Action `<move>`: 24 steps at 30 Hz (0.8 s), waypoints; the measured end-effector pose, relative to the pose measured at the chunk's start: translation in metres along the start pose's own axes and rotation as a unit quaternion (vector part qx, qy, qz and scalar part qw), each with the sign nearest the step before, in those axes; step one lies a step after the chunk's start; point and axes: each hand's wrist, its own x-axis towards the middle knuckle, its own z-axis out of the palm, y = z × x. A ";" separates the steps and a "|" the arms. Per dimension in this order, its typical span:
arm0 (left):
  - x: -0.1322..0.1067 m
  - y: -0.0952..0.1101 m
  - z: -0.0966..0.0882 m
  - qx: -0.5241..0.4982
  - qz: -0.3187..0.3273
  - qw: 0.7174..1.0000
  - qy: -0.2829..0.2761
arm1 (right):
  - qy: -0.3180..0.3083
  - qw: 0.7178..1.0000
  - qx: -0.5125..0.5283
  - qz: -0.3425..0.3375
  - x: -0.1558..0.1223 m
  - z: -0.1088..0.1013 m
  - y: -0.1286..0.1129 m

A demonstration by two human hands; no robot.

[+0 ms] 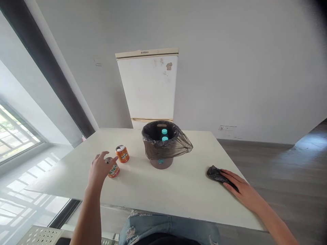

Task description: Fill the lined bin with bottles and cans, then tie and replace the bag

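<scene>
The left hand (98, 170), fingers spread, touches a can (113, 172), probably light and slick, best gripped round its side; the right hand (240, 190) lies flat on a soft bag (214, 172).

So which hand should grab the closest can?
Left, probably. The left hand is open right at that can, while the right hand rests on a crumpled black bag across the table.

On the white table (178, 190), the left hand (98, 170) touches the nearer orange can (113, 170) with fingers spread, a second can (122, 153) just behind it, while the right hand (240, 190) lies flat on a crumpled black bag (216, 173) beside the lined bin (163, 146).
</scene>
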 end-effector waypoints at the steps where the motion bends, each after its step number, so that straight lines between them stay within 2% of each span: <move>1: -0.001 -0.003 0.004 -0.002 0.002 1.000 -0.008 | -0.002 1.000 0.000 0.000 0.000 0.000 0.000; 7: -0.006 -0.012 0.012 0.010 0.017 0.999 -0.028 | 0.000 1.000 -0.002 -0.009 0.000 -0.001 -0.001; 9: -0.009 -0.008 0.010 0.012 -0.002 1.000 -0.009 | 0.005 1.000 0.001 -0.011 0.001 0.000 -0.001; 12: -0.019 0.012 -0.005 -0.011 -0.028 0.997 0.068 | 0.010 1.000 0.009 -0.011 0.001 0.000 -0.001; 15: -0.032 0.051 -0.036 -0.070 -0.025 0.982 0.172 | 0.009 1.000 0.015 -0.014 0.001 -0.001 -0.003; 18: -0.039 0.103 -0.074 -0.139 0.050 0.963 0.225 | 0.008 1.000 0.018 -0.013 0.001 -0.002 -0.004; 21: -0.035 0.159 -0.103 -0.167 0.135 0.953 0.215 | 0.009 1.000 0.017 -0.012 0.001 -0.002 -0.003; 24: -0.017 0.208 -0.111 -0.163 0.232 0.950 0.131 | 0.011 1.000 0.018 -0.010 0.002 -0.001 -0.002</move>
